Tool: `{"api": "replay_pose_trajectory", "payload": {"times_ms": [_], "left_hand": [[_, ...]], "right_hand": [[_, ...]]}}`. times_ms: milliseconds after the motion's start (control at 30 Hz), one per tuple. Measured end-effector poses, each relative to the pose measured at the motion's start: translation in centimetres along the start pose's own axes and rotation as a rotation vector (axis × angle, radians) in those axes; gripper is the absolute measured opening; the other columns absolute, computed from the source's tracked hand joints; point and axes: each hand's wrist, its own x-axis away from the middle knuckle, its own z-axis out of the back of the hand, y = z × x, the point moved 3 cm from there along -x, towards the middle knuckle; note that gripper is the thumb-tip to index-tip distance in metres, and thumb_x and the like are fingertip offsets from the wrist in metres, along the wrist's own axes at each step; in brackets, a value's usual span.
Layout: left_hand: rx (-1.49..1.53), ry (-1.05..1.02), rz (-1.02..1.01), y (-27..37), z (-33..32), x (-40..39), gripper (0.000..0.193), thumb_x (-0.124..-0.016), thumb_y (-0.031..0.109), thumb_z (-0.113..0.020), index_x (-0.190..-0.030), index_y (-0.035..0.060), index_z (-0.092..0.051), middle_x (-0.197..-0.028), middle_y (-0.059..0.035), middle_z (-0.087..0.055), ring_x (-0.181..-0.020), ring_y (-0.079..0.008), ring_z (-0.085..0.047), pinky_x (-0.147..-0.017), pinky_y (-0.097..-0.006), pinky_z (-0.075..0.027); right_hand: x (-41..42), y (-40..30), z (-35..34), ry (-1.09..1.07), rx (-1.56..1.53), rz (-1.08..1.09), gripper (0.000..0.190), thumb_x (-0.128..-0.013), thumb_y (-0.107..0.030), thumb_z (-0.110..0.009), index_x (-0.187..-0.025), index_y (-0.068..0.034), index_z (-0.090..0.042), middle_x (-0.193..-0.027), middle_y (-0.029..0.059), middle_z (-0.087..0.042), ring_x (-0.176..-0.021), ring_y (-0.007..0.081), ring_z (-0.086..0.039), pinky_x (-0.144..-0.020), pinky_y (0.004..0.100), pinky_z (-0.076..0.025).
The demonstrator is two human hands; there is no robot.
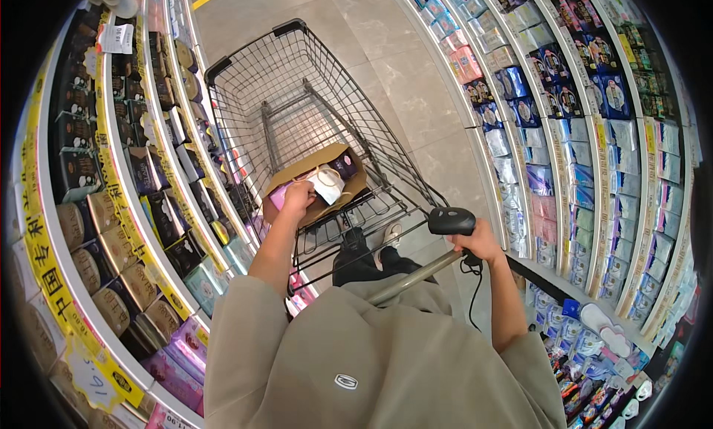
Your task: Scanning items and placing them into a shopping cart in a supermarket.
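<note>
A wire shopping cart (312,111) stands before me, with a brown paper bag (356,150) at its near end. Inside the bag are a white package (328,187), a dark package (344,164) and a pink package (277,196). My left hand (299,199) reaches over the bag's opening, its fingers curled by the twisted paper handle; whether they grip the handle or a package I cannot tell. My right hand (473,241) is wrapped around a black handheld barcode scanner (452,221), close to the end of the cart's push bar (415,276). A black cord hangs below the scanner.
Shelves of dark and gold packages (120,262) with yellow price strips run along the left, close to the cart. Shelves of packaged goods (585,167) line the right side. A grey tiled floor (390,84) lies between them. My feet are under the cart's near end.
</note>
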Motion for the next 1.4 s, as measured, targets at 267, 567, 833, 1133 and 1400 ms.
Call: {"api": "replay_pose_trajectory", "payload": {"times_ms": [267,567,833,1133,1400], "left_hand": [[0.429,-0.126,-0.164,4.5,1.6,13.1,0.015,-0.085,0.011,-0.048,-0.097,0.0036,-0.054,-0.078,-0.0016,-0.053,-0.072,-0.0172,-0.056,-0.082,-0.04,-0.05],[0.904,-0.504,-0.335,0.5,-1.0,22.9,0.042,-0.087,0.018,-0.044,-0.124,-0.0019,-0.046,-0.119,-0.0157,-0.056,-0.109,-0.0275,-0.056,-0.095,-0.0404,-0.045],[1.058,-0.455,-0.527,-1.1,-11.9,29.3,0.037,-0.092,0.016,-0.041,-0.125,-0.0004,-0.044,-0.118,-0.0134,-0.057,-0.105,-0.023,-0.058,-0.091,-0.0381,-0.047],[1.005,-0.278,-0.759,-4.2,-17.3,32.2,0.037,-0.096,0.026,-0.039,-0.127,0.0068,-0.047,-0.126,-0.0117,-0.052,-0.114,-0.0222,-0.052,-0.098,-0.0378,-0.042],[1.151,-0.493,-0.527,-5.6,-20.6,35.8,0.086,-0.08,0.076,-0.026,-0.133,0.0094,-0.04,-0.121,-0.0233,-0.052,-0.099,-0.0433,-0.058,-0.078,-0.0491,-0.052]], "right_hand": [[-0.3,-1.0,0.0,-0.028,-0.037,0.037,0.019,-0.071,-0.013,-0.072,-0.08,0.003,-0.065,-0.061,0.0031,-0.059,-0.05,0.0084,-0.055,-0.048,0.0226,-0.043],[3.3,-9.2,-3.5,-0.373,-0.344,0.256,0.03,-0.07,-0.001,-0.071,-0.098,0.003,-0.058,-0.074,0.0057,-0.061,-0.057,0.0118,-0.058,-0.052,0.0252,-0.047],[6.9,-10.0,-3.1,-0.774,-0.261,0.559,0.084,-0.055,-0.002,-0.079,-0.13,0.006,-0.042,-0.131,0.0113,-0.048,-0.107,0.0132,-0.054,-0.092,0.0271,-0.042],[8.4,-9.4,-0.9,-1.058,-0.231,0.544,0.086,-0.055,-0.002,-0.079,-0.132,0.005,-0.04,-0.135,0.0111,-0.045,-0.115,0.015,-0.049,-0.095,0.028,-0.04],[8.5,-11.7,-1.4,-1.25,-0.326,0.528,0.07,-0.068,0.003,-0.066,-0.133,0.003,-0.038,-0.108,0.0086,-0.058,-0.068,0.0121,-0.06,-0.06,0.0265,-0.051]]}}
